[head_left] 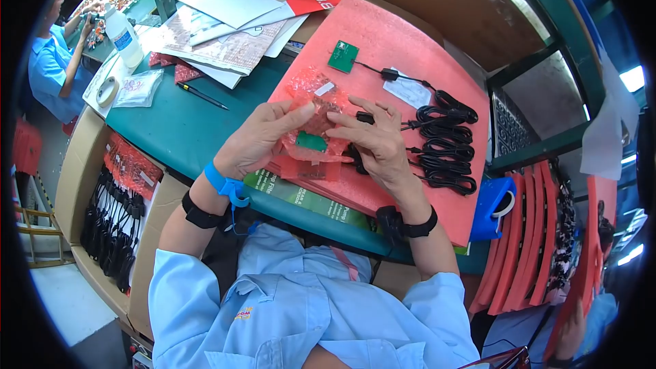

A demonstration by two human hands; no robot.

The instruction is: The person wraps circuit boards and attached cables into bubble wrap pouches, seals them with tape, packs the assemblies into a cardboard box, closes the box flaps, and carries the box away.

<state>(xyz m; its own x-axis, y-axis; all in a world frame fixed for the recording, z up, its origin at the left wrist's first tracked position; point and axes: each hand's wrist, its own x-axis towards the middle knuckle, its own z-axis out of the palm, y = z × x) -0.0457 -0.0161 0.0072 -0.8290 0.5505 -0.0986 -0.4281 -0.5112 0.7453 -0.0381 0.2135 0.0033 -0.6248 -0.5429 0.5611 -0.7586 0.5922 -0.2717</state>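
Note:
Between my hands is a red, see-through bubble wrap bag [311, 89] with a green circuit board [311, 141] showing at its lower part. My left hand [254, 140] pinches the bag's left side, thumb on top. From the right, my right hand [380, 145] grips the bag with its fingers bent over it. Part of a black cable shows beside the right fingers. Another green circuit board [343, 57], wired to a black cable, lies on the pink foam sheet [383, 31]. Coiled black cables [444, 142] lie in a row right of my right hand.
Papers and envelopes [236, 7], a pen [203, 96], a tape roll [107, 91] and a clear bottle [123, 35] are on the green table [171, 126]. A carton [75, 147] of cables stands left. Foam sheets [523, 232] stand right. A co-worker [58, 68] works at far left.

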